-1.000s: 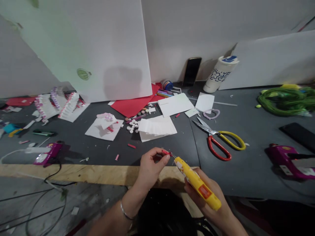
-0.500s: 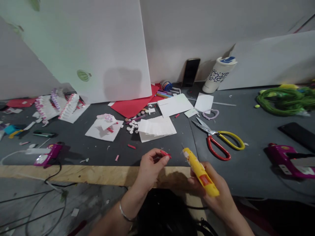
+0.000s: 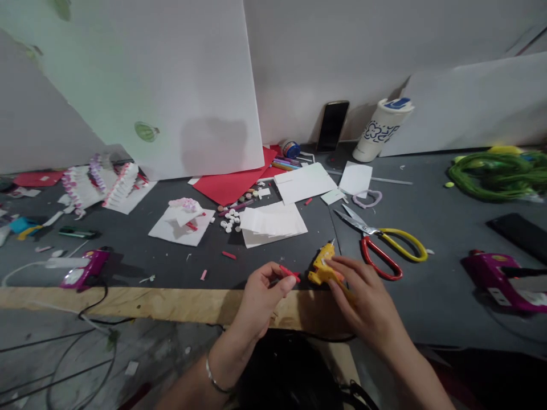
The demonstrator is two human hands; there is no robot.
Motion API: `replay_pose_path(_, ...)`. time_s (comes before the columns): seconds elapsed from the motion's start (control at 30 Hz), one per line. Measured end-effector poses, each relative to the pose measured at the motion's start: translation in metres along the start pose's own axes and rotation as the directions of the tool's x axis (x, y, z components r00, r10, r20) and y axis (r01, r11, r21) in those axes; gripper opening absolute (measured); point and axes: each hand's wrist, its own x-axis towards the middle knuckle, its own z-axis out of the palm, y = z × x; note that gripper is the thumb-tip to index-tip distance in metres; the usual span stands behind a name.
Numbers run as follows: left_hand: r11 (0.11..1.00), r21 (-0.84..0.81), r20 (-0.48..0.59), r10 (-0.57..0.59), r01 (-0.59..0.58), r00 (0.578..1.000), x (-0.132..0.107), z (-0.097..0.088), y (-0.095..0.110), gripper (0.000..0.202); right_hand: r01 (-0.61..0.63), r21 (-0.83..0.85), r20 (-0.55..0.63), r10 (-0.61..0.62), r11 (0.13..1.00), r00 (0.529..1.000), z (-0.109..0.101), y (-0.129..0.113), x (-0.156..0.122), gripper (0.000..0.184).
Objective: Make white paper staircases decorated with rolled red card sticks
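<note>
My left hand (image 3: 260,296) pinches a small red strip (image 3: 289,273) between thumb and fingertips, just above the table's wooden front edge (image 3: 128,302). To its right, my right hand (image 3: 363,296) lies over a yellow glue gun (image 3: 322,267), which rests on the dark grey table top (image 3: 273,259) with its nozzle pointing away from me. The fingers are curled round the gun's body. The red strip's end is a few centimetres left of the gun.
Red-and-yellow scissors (image 3: 382,245) lie right of the gun. White paper sheets (image 3: 273,222), red card (image 3: 233,182), small white discs (image 3: 231,219) and pink paper pieces (image 3: 183,208) sit beyond. Purple glue guns (image 3: 83,270) (image 3: 499,279) flank both sides. A phone (image 3: 332,125) and cup (image 3: 382,130) lean at the wall.
My right hand has lowered the yellow glue gun from mid-air down onto the table top. My left hand has kept the red strip in nearly the same place.
</note>
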Motion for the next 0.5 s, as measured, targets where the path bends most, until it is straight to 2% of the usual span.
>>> replay_pose_path(0.1,1.000,0.000,0.026,0.000,0.000,1.000,-0.001,0.000,-0.002,0.025,0.006,0.340,0.102,-0.043,0.940,0.994,-0.003,-0.026,0.004,0.031)
replay_pose_path(0.17,1.000,0.005,0.031,0.001,-0.001,1.000,-0.002,0.000,-0.002,0.026,0.003,0.446,0.125,-0.066,0.895,0.990,-0.001,-0.038,0.005,0.033)
replay_pose_path(0.33,1.000,0.025,0.008,0.008,-0.009,1.000,-0.003,-0.002,-0.002,0.028,-0.008,0.469,0.092,-0.040,0.883,0.995,0.003,-0.044,0.007,0.032)
replay_pose_path(0.5,1.000,-0.004,0.031,-0.022,0.023,0.999,-0.003,-0.002,-0.004,0.032,0.054,0.414,0.098,-0.103,0.909,0.990,0.003,-0.040,0.006,0.037)
